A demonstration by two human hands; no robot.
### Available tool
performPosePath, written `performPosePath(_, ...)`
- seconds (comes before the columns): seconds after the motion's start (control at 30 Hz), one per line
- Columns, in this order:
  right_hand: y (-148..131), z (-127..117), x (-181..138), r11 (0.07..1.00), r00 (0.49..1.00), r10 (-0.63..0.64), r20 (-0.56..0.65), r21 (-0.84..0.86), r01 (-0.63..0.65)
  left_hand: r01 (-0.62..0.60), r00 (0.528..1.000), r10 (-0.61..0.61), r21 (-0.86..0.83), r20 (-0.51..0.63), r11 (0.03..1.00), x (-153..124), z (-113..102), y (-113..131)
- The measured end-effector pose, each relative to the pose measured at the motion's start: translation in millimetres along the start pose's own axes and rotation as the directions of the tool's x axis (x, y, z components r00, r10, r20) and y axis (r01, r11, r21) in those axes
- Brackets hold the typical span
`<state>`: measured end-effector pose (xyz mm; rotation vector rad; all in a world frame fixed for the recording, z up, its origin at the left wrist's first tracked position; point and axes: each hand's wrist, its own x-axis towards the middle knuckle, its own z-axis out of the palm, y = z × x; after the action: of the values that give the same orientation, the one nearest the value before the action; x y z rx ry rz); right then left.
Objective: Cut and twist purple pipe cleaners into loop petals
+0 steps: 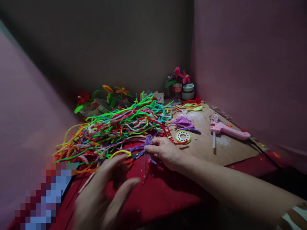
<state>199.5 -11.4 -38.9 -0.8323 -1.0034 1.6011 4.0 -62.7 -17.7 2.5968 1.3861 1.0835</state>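
My right hand [165, 151] is closed, thumb and fingers pinching a bundle of bent purple pipe cleaners [148, 140] above the red cloth. Strands of it trail left toward the pile and down below the fingers. My left hand [103, 188] is nearer to me, somewhat blurred, its thumb and fingers apart with nothing between them. Beyond its fingertips lies a cutting or gripping tool with a black head [135, 155] and what look like yellow and red handles, partly hidden. A large heap of multicoloured pipe cleaners [115, 123] spreads behind both hands.
On a brown board [203, 150] at right lie a pink glue gun [227, 131] with its cord, a white-and-yellow spool [183, 137] and purple pipe-cleaner pieces [183, 122]. Pipe-cleaner flowers [183, 76] and a lidded jar [188, 92] stand behind. Walls close in both sides.
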Motion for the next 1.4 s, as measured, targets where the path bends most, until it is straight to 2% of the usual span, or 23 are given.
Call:
performPosePath(0.1,-2,1,-2,1.000,1.000,0.012,0.015,0.014,-0.012,-0.152,0.984,0.143,0.078,0.109,0.985,33,21,-1)
performPosePath(0.2,-2,1,-3,0.999,0.999,0.019,0.049,-0.028,-0.017,-0.275,0.955,0.261,0.089,0.141,0.957,42,32,-7)
performPosePath(0.27,-1,0,-3,0.998,0.998,0.026,0.064,-0.067,-0.021,-0.285,0.944,0.277,0.021,0.179,0.958,44,31,-8)
performPosePath(0.37,0,1,-4,0.997,0.997,0.020,0.072,-0.077,-0.014,-0.205,0.949,0.228,-0.122,0.219,0.971,48,24,-3)
performPosePath(0.47,1,3,-4,0.995,0.997,0.023,0.076,-0.094,-0.016,0.022,0.974,0.027,-0.213,0.226,0.977,58,19,1)
performPosePath(0.53,1,4,-4,0.994,0.998,0.028,0.053,-0.108,-0.022,0.205,0.960,-0.137,-0.282,0.245,0.937,64,18,1)
performPosePath(0.6,0,4,-3,0.995,1.000,0.012,0.001,-0.100,-0.012,0.330,0.924,-0.221,-0.361,0.311,0.872,66,19,-2)
performPosePath(0.67,-1,2,-2,0.995,0.999,0.001,-0.033,-0.095,-0.004,0.340,0.913,-0.201,-0.388,0.356,0.856,66,22,-5)
performPosePath(0.8,-3,3,-3,0.992,1.000,0.018,-0.021,-0.125,-0.021,0.114,0.968,-0.028,-0.334,0.250,0.936,60,30,-3)
performPosePath(0.83,-3,4,-4,0.992,1.000,0.022,-0.019,-0.123,-0.024,0.102,0.974,-0.024,-0.338,0.225,0.936,58,31,-1)
performPosePath(0.87,-4,5,-5,0.993,1.000,0.024,-0.012,-0.115,-0.025,0.142,0.973,-0.062,-0.362,0.222,0.921,58,31,1)
performPosePath(0.93,-5,9,-7,0.997,1.000,0.006,0.009,-0.083,-0.005,0.339,0.930,-0.217,-0.461,0.298,0.820,59,31,3)
performPosePath(1.0,-5,11,-8,0.998,1.000,-0.019,0.016,-0.054,0.020,0.540,0.840,-0.352,-0.576,0.413,0.613,63,30,2)
performPosePath(1.03,-4,11,-7,0.999,1.000,-0.025,0.000,-0.047,0.025,0.595,0.803,-0.390,-0.630,0.450,0.499,65,30,0)
performPosePath(1.1,-2,9,-5,1.000,0.998,-0.020,-0.053,-0.024,0.018,0.601,0.775,-0.449,-0.738,0.444,0.307,69,31,-4)
performPosePath(1.17,0,7,-2,1.000,0.994,-0.023,-0.103,0.017,0.025,0.575,0.752,-0.499,-0.799,0.431,0.177,71,34,-7)
performPosePath(1.23,1,6,0,0.997,0.991,-0.057,-0.125,0.052,0.064,0.626,0.714,-0.475,-0.773,0.515,0.103,70,39,-6)
performPosePath(1.33,2,7,-1,0.994,0.990,-0.081,-0.119,0.059,0.088,0.754,0.634,-0.310,-0.655,0.709,0.044,64,47,1)
performPosePath(1.4,2,8,-3,0.997,0.992,-0.068,-0.105,0.027,0.071,0.780,0.611,-0.227,-0.626,0.759,0.006,61,51,6)
